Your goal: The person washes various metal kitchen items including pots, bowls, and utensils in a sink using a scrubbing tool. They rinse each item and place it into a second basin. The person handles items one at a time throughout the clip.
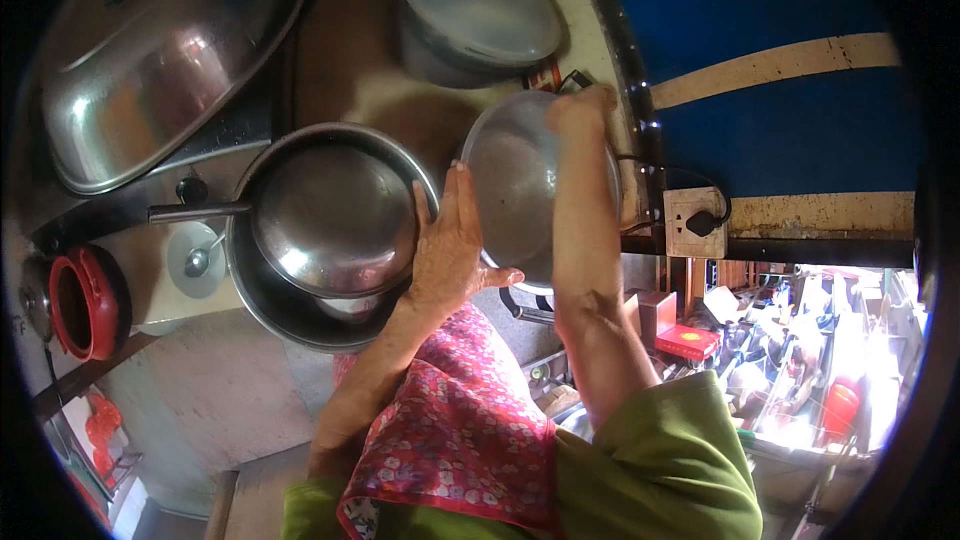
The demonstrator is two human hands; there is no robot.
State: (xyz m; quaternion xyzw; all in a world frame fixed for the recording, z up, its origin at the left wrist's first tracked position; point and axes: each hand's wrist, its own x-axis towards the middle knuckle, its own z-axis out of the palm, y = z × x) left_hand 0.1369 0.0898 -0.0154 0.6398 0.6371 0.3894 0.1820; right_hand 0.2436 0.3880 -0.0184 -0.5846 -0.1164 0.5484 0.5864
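Note:
A wide metal pot (510,165) stands on the counter in front of me, with a dark looped handle (527,312) at its near side. My right hand (582,108) reaches across it and closes at its far rim, by the far handle; the fingers are partly hidden. My left hand (450,245) is open, fingers stretched out and thumb apart, between this pot and a deep metal pan on the left. Its fingertips lie at the pan's rim (262,325). A shallower long-handled pan (330,215) rests in the deep pan, its handle pointing left.
A large domed metal lid (180,50) sits at far left. Beyond the pot stands a basin with a pale cover (480,5). A white bowl with a spoon (197,260) and a red pot (90,302) are on the left. A wall socket (695,223) with a plug is on the right.

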